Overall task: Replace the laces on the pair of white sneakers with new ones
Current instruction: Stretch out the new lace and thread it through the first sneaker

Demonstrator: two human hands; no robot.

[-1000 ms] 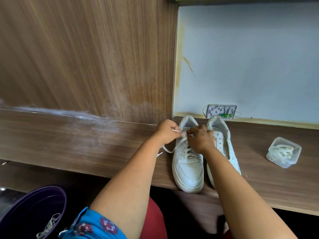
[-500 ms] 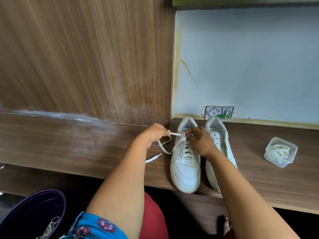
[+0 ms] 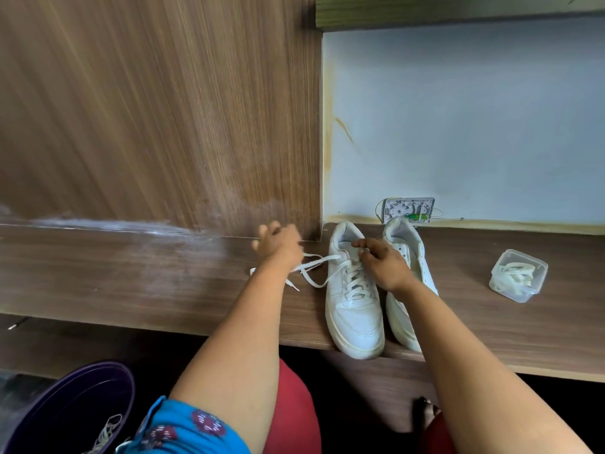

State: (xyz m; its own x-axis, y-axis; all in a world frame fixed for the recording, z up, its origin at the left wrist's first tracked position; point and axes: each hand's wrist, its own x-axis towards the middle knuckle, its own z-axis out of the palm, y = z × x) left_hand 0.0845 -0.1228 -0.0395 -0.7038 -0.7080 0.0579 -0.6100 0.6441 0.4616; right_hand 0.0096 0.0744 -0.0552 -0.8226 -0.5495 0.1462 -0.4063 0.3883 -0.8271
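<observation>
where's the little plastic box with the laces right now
In the head view, the plastic box sits on the wooden shelf at the far right, apart from the unlaced sneaker.

Soft daylight, brightest on the pale blue-white wall [image 3: 474, 109]; the left hand [image 3: 278, 245] smears with motion; edges bow.

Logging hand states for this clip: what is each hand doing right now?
Left hand: blurred, cannot tell.
Right hand: fingers curled at the laced sneaker's top, apparently pinching its lace.
</observation>
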